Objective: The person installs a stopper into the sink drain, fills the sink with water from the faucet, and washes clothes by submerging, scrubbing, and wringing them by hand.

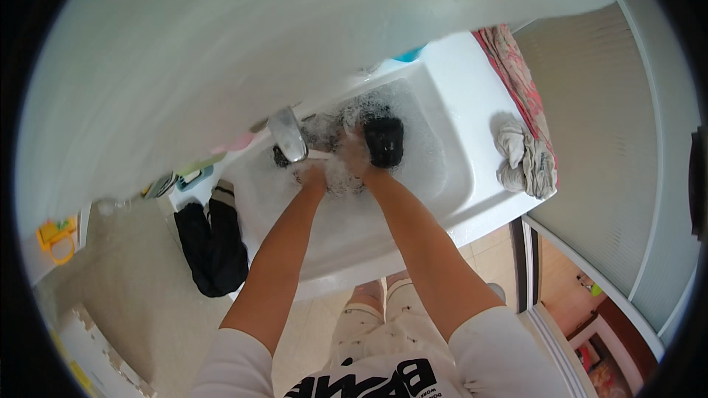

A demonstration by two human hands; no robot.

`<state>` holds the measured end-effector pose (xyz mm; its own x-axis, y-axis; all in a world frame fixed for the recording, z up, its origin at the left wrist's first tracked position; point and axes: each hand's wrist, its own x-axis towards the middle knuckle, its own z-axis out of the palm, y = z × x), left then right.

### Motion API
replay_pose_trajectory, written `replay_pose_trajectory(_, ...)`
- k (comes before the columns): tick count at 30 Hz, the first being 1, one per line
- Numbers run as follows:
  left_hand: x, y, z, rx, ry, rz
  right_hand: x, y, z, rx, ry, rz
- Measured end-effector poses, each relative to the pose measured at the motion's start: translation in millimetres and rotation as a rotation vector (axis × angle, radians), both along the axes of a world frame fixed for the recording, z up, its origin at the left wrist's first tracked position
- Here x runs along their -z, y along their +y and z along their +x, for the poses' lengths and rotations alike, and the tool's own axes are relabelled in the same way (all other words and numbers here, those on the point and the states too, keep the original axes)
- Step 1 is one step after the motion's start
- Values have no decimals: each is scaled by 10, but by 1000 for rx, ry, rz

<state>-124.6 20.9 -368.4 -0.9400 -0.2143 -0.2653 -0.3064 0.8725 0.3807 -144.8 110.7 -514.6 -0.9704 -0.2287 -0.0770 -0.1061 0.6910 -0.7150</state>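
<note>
Both my hands are down in foamy water in a white sink [459, 169]. My left hand [312, 172] is below the metal faucet [288, 135], its fingers hidden by suds and water. My right hand [355, 153] lies against a soaked black cloth [384, 141], part of which bulges above the surface. Foam covers the right fingers too, so their grip does not show. More dark cloth shows through the bubbles behind and between the hands.
A black garment with a grey band [214, 239] hangs over the sink's left edge. Crumpled light-grey cloths [522, 158] and a red patterned cloth [511, 66] lie on the right ledge. A blue soap dish [195, 177] sits at the left, and a ribbed glass panel [597, 133] stands at the right.
</note>
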Motion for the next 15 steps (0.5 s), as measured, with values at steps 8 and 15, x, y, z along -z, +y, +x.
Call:
replay_pose_trajectory(8, -1041, -309, 379, 16, 314, -65, -1862, 390, 123, -160, -188, 137)
replay_pose_trajectory(15, -2291, -343, -116, 470, 590, -61, -2282, 634, 456, -75, -129, 23)
